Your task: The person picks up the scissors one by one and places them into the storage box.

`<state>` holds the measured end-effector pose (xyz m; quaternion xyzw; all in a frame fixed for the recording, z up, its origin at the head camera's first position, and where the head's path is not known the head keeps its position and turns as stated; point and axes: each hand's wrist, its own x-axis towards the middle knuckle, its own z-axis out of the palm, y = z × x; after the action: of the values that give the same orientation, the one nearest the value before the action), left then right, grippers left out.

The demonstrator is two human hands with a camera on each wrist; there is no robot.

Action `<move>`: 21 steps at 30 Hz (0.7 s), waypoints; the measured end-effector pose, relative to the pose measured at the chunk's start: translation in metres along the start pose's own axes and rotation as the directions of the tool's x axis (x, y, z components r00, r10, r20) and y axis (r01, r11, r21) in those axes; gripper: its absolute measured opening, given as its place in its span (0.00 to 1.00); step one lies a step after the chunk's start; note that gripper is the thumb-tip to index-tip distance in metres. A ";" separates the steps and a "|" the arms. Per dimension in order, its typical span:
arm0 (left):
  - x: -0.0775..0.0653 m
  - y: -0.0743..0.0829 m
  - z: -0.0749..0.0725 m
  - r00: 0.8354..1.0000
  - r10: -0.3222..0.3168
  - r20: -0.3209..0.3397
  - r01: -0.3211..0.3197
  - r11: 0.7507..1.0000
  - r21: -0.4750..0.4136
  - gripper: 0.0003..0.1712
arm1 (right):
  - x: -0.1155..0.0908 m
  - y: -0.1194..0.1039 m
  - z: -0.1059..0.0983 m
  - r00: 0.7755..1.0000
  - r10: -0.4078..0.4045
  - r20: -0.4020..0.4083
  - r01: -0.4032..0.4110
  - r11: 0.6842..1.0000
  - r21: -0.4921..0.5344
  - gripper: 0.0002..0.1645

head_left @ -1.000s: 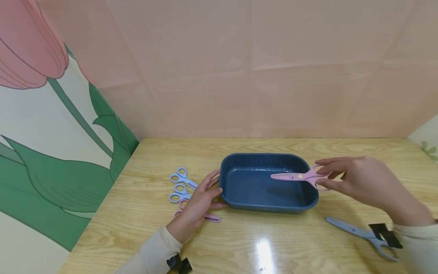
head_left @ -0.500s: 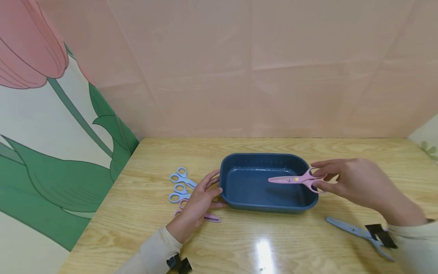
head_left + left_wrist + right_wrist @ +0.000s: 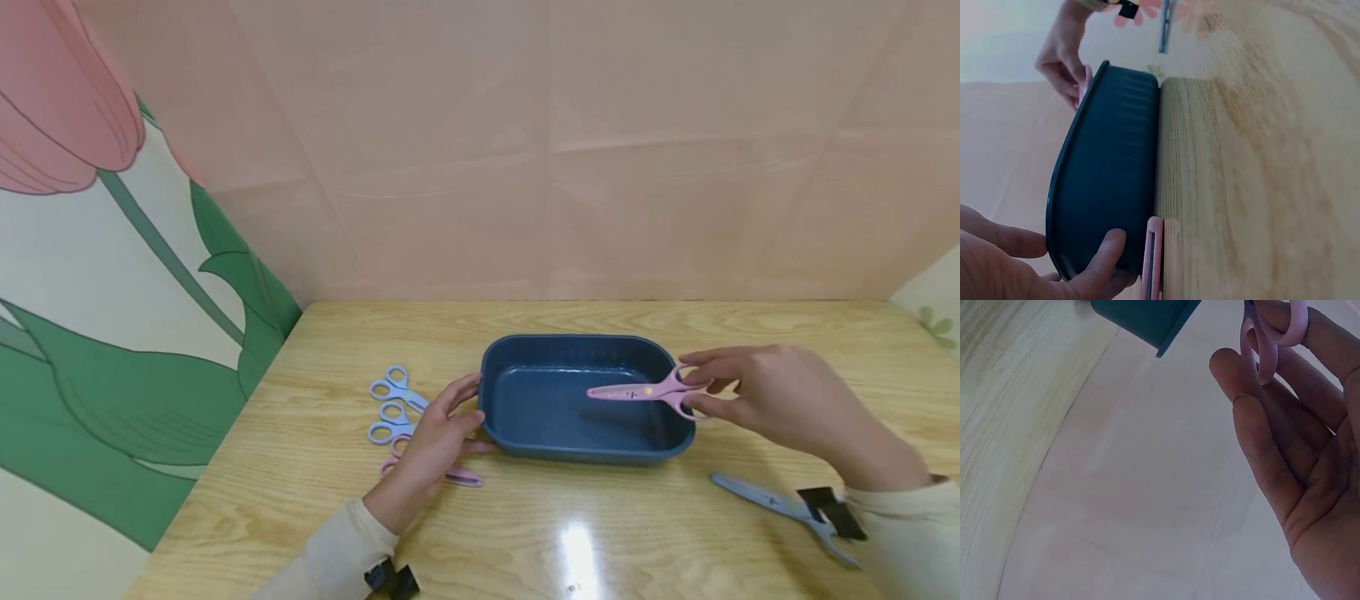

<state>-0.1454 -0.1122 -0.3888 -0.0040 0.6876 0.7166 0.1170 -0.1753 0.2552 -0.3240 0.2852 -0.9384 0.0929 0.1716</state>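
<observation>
A deep, dark-blue rectangular container with rounded corners and a thin rim, upright on the wooden surface, near the middle of the far edge, with long sides roughly parallel to it. Above the container's right end, raised pink scissors with blades together, tip toward the surface's left edge, finger loops at the right rim, a yellowish dot at the pivot.
</observation>
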 end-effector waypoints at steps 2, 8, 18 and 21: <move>-0.001 0.000 0.000 1.000 -0.007 -0.003 0.007 1.000 0.007 0.30 | 0.001 -0.001 0.000 1.000 0.000 0.006 0.000 1.000 0.000 0.23; -0.001 0.000 0.000 1.000 -0.015 -0.002 0.015 1.000 0.010 0.30 | 0.002 -0.003 0.002 1.000 0.004 0.025 -0.003 1.000 -0.003 0.22; 0.000 -0.001 0.001 1.000 -0.011 -0.010 0.011 1.000 -0.001 0.29 | 0.002 -0.006 0.008 0.998 -0.014 0.054 0.016 1.000 -0.019 0.10; 0.000 0.000 0.001 1.000 -0.007 -0.010 0.007 1.000 -0.002 0.29 | 0.002 -0.007 0.009 0.998 -0.021 0.064 0.022 1.000 -0.017 0.09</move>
<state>-0.1451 -0.1115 -0.3892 -0.0103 0.6875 0.7168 0.1159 -0.1755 0.2457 -0.3305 0.2965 -0.9411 0.0737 0.1449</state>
